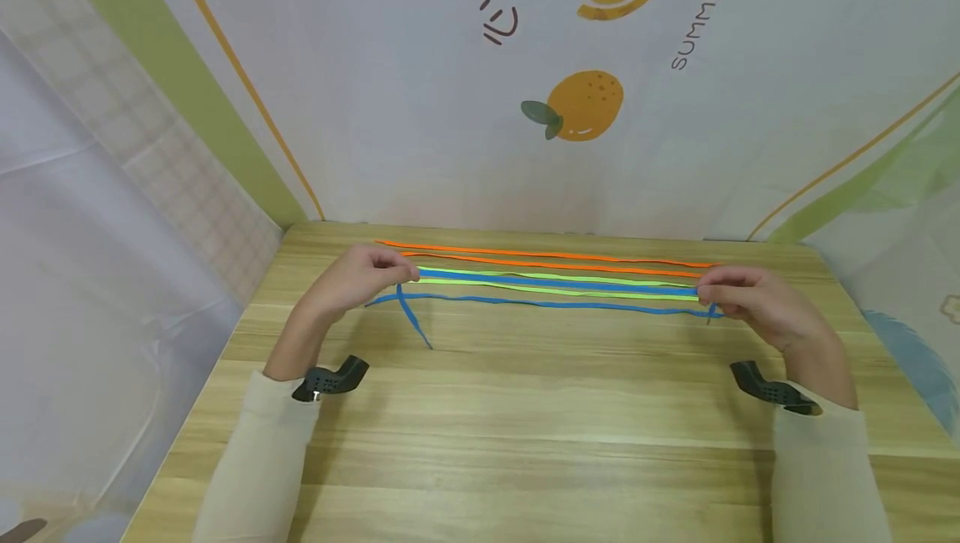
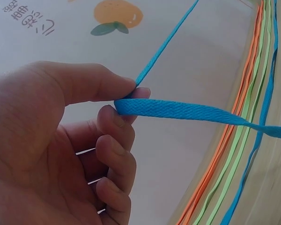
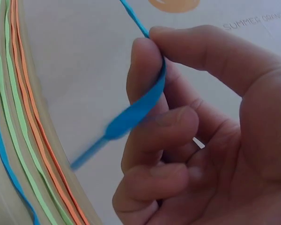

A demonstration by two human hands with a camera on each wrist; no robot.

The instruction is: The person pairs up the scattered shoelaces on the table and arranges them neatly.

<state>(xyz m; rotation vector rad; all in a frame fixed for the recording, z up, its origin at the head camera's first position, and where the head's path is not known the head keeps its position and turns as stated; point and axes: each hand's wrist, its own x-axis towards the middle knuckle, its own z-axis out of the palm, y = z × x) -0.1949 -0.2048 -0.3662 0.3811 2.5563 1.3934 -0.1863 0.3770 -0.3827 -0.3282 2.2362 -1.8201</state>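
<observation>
A flat blue shoelace (image 1: 555, 283) is stretched between the two hands over the table. My left hand (image 1: 372, 274) pinches it between thumb and forefinger, and a loose end (image 1: 416, 322) hangs down toward the tabletop. At the other side my right hand (image 1: 750, 297) pinches the same lace near its tip; a short tail (image 3: 136, 110) dangles below the fingers in the right wrist view. Under it lie two green laces (image 1: 495, 283), with two orange laces (image 1: 540, 253) farther back and a second blue lace (image 1: 540, 304) nearer, all running left to right.
The laces lie along the back of a wooden table (image 1: 540, 418). A printed white curtain (image 1: 420, 126) rises right behind its rear edge, and more cloth hangs at both sides. Dark wrist mounts (image 1: 330, 378) stick out from both sleeves.
</observation>
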